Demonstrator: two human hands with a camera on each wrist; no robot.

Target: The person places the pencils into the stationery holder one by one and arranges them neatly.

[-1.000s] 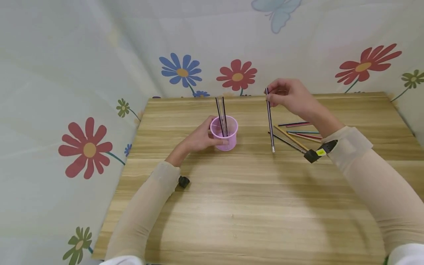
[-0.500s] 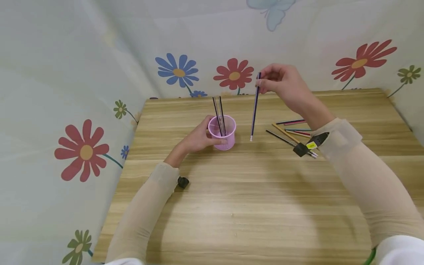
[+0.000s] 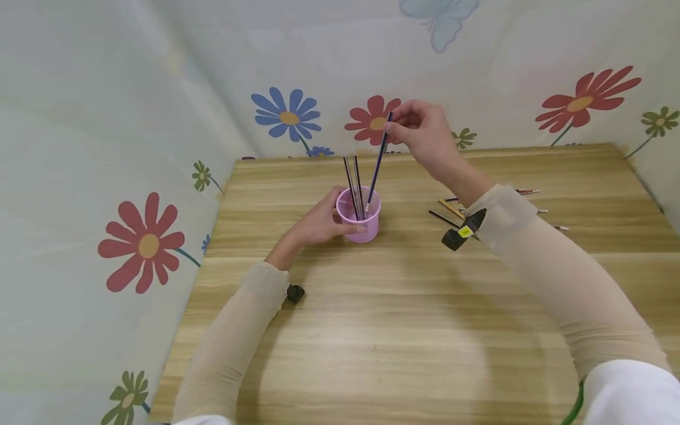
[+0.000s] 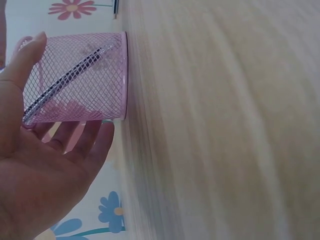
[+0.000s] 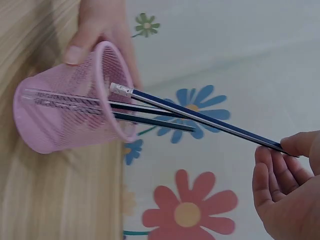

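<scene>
A pink mesh pencil cup (image 3: 373,226) stands upright on the table, two dark striped pencils (image 3: 350,183) leaning inside it. My left hand (image 3: 319,223) grips its side, thumb and fingers on opposite sides in the left wrist view. Between thumb and fingertips, my right hand (image 3: 425,134) pinches a dark blue striped pencil (image 3: 379,160) near its upper end. That pencil slants down toward the cup; its white eraser end (image 5: 121,90) is at the rim opening in the right wrist view.
Several loose pencils lie on the wooden table (image 3: 372,330) to the right, among them a yellow pencil (image 3: 450,209) and a black pencil (image 3: 443,218). My right forearm partly covers them. A flower-printed wall sheet (image 3: 329,59) hangs behind the table.
My right hand has carried the pencil left and upward, from above the loose pencils to the cup's mouth. My left hand has stayed on the cup.
</scene>
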